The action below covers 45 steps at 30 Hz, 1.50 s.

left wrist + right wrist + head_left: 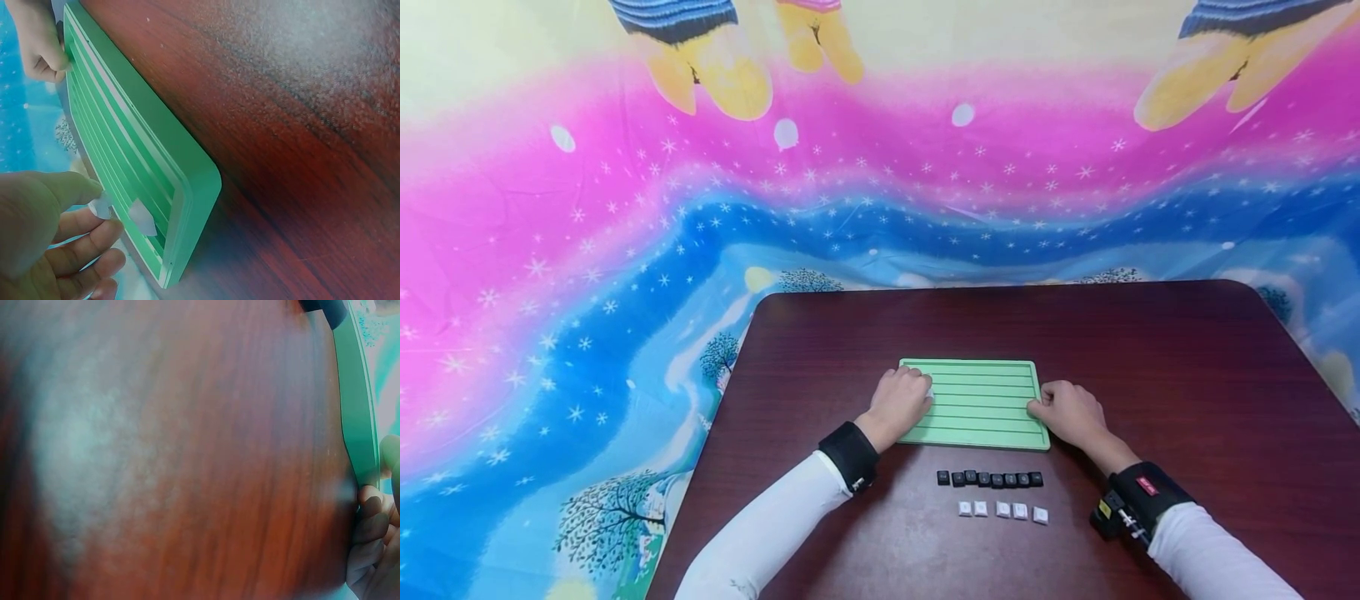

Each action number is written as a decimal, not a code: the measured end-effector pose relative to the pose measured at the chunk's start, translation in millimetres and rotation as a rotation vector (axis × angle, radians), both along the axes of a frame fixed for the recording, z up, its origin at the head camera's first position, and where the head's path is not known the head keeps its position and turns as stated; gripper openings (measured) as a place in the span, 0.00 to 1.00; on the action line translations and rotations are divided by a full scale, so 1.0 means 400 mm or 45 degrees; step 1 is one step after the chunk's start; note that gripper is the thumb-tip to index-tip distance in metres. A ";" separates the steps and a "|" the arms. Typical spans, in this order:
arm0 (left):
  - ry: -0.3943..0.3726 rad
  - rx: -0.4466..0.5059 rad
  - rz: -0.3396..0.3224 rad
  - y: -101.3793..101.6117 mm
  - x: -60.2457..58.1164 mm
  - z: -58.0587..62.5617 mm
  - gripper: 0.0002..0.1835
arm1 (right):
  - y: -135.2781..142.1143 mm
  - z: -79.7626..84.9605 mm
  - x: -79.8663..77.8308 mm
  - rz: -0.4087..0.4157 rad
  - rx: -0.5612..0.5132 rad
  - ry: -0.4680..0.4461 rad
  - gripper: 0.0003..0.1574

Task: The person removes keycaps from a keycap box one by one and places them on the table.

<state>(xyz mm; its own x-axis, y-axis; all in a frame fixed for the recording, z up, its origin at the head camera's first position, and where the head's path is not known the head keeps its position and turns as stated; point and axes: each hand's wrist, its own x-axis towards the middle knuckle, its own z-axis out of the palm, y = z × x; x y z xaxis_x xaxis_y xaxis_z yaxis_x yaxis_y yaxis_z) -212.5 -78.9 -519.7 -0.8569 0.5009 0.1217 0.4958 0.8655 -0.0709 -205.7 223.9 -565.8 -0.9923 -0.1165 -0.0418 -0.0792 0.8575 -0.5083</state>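
Note:
A light green tray (985, 408) with parallel ridges lies on the table. My left hand (901, 404) is over the tray's left end, pinching a small white keycap (100, 206) between thumb and index finger. Just beyond those fingertips, a second white keycap (142, 217) sits among the ridges in the left wrist view. At the opposite end, my right hand (1072, 412) grips the tray's right edge, its thumb on top and the other fingers curled at the outer side.
In front of the tray runs a row of several black keycaps (997, 481). Nearer still is a row of several white keycaps (1003, 509). The dark red wooden table (1187, 358) reaches back to a colourful patterned cloth (880, 183).

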 end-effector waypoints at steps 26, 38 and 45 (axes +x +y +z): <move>0.040 0.046 -0.045 0.004 0.035 0.021 0.05 | 0.000 -0.002 -0.002 -0.006 -0.003 0.001 0.25; 0.068 0.069 -0.088 0.009 0.048 0.025 0.05 | -0.001 -0.003 0.000 -0.006 0.005 0.002 0.24; 0.079 0.065 -0.116 0.012 0.056 0.034 0.07 | -0.002 -0.004 -0.001 -0.011 0.006 0.004 0.24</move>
